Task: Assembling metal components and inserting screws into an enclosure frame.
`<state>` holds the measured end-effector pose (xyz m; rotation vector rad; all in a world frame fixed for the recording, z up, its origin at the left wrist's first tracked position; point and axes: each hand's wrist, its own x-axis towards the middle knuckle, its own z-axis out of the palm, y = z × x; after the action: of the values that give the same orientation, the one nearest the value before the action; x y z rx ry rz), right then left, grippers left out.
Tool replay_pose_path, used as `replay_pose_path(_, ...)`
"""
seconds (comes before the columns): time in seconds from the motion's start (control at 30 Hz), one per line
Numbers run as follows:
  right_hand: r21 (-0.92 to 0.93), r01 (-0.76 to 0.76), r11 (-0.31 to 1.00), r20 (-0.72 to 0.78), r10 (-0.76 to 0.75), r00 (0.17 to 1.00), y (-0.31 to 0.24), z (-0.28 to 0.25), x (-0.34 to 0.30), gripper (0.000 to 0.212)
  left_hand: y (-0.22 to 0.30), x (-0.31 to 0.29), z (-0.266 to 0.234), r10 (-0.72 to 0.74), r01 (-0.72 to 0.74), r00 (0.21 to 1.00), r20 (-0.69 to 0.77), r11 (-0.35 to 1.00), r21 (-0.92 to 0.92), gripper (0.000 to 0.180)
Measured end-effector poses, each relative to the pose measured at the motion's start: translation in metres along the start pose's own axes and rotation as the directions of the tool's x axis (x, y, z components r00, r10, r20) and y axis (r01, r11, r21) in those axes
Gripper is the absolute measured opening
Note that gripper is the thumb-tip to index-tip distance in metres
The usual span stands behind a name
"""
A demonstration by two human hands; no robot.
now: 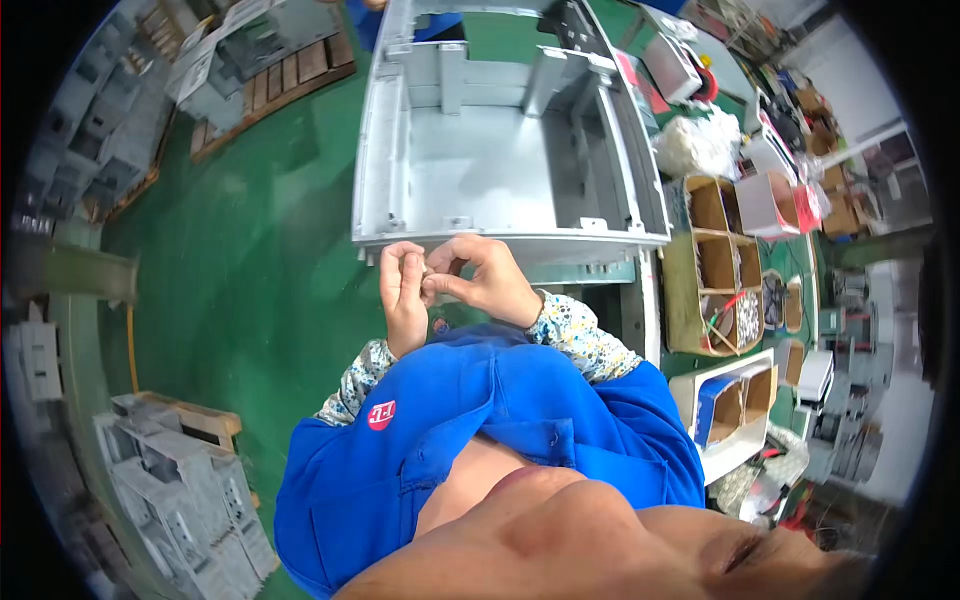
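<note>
Green floor (240,270) spreads to the left of the fingers, reaching a wooden pallet (300,78) far ahead of them, which carries grey metal housings (210,85). Directly ahead of the fingertips stands a large grey metal frame (540,242), made like an open box, with upright posts and a flat plate inside. To the right of the fingers, past the frame, a rack (682,290) has cardboard compartments; the lowest one contains small white parts (746,315) beside thin red and green pieces. Nearer to the body, a white box (735,455) holds cardboard bins, one blue-sided. The left hand (405,298) and right hand (488,282) meet at the frame's near edge, left of its middle. Their fingers are bent and drawn together; a small pale piece (423,268) seems to be between the tips, but it is mostly covered, and I cannot tell which hand grips it. That near edge limits the forward room, while the leftward side is open.
</note>
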<state>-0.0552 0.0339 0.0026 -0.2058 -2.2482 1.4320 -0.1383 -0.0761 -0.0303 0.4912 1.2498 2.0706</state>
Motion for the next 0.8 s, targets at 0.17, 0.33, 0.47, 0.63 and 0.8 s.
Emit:
replay_pose_path(0.17, 0.072, -0.122, 0.99, -0.306, 0.138, 0.942, 0.003, -0.031, -0.047, 0.011, -0.016, 0.002, 0.043, -0.092, 0.047, 0.966, 0.24, 0.981, 0.188, 0.02)
replay_pose_path(0.33, 0.002, -0.135, 0.991, -0.569, 0.112, 0.815, 0.009, -0.065, -0.091, 0.006, -0.033, 0.003, 0.088, -0.36, 0.3, 0.797, 0.484, 0.933, 0.2, 0.019)
replay_pose_path(0.47, -0.116, -0.278, 0.954, -0.83, 0.061, 0.554, 0.028, -0.109, -0.129, 0.003, -0.054, 0.009, 0.113, -0.502, 0.572, 0.694, 0.516, 0.82, 0.028, 0.02)
replay_pose_path(0.63, -0.273, -0.535, 0.799, -0.904, -0.022, 0.427, 0.052, -0.149, -0.153, 0.007, -0.068, -0.004, 0.126, -0.72, 0.786, 0.55, 0.423, 0.617, 0.028, 0.02)
replay_pose_path(0.8, -0.289, -0.534, 0.795, -0.9, -0.035, 0.435, 0.065, -0.156, -0.145, 0.008, -0.078, -0.016, 0.127, -0.712, 0.767, 0.562, 0.421, 0.64, 0.058, 0.019)
